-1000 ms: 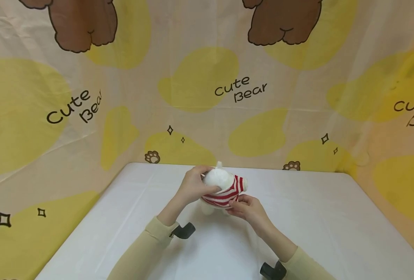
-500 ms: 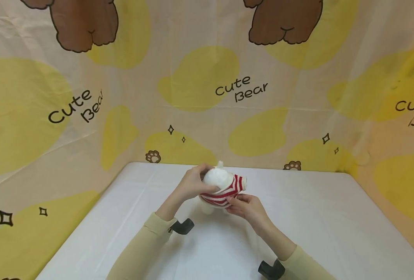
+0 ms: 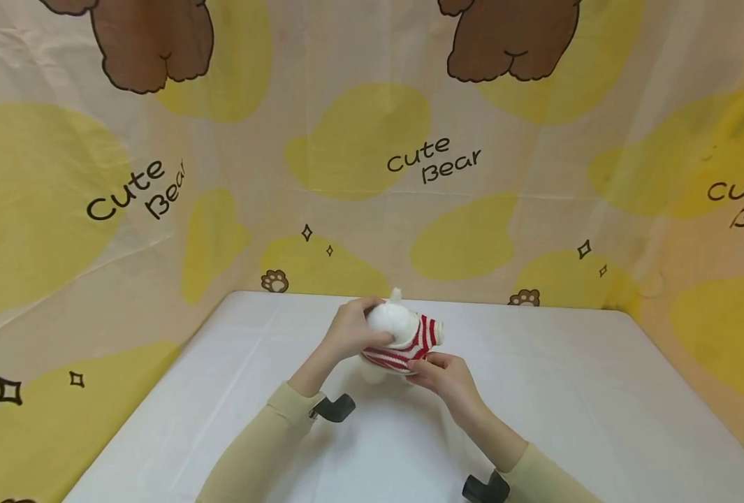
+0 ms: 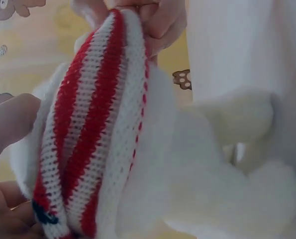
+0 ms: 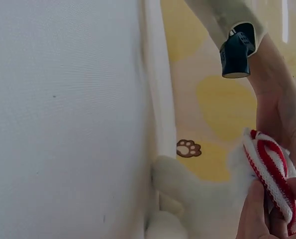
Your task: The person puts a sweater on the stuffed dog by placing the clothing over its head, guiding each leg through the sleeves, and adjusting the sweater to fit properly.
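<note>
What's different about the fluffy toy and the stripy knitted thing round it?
The fluffy toy is plain whitish where it shows, but the stripy knit has red and white stripes. The fluffy toy looks fuzzy, while the stripy knit shows little stitches. The left hand grips the fluffy toy; the right hand pinches the stripy knit. Both have white in them.

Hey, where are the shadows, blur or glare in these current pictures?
Head view: soft shadows on the white table around the plush toy; left wrist view: the knit of the striped sweater looks fairly crisp, the toy's legs blurry; right wrist view: a bright streak near the top right corner, the legs soft again.
</note>
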`<move>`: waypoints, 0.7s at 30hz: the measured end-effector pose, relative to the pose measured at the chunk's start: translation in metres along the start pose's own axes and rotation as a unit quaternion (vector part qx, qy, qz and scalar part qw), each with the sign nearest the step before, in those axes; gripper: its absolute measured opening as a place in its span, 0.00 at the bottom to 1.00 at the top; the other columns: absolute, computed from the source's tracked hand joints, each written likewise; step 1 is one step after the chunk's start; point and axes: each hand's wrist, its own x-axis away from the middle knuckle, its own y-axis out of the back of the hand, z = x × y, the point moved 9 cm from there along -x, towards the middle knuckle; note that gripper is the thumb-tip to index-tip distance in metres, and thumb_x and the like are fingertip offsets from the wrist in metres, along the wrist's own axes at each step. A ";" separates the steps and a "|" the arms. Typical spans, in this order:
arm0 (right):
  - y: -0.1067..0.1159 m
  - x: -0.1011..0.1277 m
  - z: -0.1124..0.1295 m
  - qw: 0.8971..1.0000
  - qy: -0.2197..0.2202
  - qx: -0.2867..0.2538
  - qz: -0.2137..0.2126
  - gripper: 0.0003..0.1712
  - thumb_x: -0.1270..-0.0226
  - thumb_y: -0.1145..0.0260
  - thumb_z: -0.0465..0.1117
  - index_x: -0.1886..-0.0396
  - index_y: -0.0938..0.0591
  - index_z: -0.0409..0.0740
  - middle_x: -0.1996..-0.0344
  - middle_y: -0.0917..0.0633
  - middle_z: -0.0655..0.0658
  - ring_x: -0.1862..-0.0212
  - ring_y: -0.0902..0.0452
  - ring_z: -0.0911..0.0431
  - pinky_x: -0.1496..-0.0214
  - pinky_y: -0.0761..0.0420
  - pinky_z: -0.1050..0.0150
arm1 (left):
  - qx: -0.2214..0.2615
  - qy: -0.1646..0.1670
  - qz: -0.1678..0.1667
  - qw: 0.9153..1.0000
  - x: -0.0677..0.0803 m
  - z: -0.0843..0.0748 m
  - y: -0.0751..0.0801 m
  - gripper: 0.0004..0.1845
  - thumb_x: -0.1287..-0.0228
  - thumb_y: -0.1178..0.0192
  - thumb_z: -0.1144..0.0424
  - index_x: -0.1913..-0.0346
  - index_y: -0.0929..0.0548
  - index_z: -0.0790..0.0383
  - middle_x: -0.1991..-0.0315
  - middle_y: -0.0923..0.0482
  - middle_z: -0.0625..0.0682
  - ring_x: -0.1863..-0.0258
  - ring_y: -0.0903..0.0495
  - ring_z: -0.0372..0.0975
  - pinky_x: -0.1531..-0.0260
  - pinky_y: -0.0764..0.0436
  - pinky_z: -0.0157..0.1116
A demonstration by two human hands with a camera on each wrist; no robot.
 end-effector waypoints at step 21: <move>0.003 0.005 -0.008 0.999 0.033 -0.005 -0.010 0.15 0.43 0.34 0.31 0.56 0.20 0.27 0.66 0.13 0.41 0.66 0.16 0.56 0.58 0.17 0.62 | 0.120 0.035 -0.009 0.992 -0.004 0.013 0.001 0.19 0.63 0.27 0.67 0.61 0.16 0.58 0.62 0.15 0.51 0.63 0.20 0.42 0.58 0.21 0.43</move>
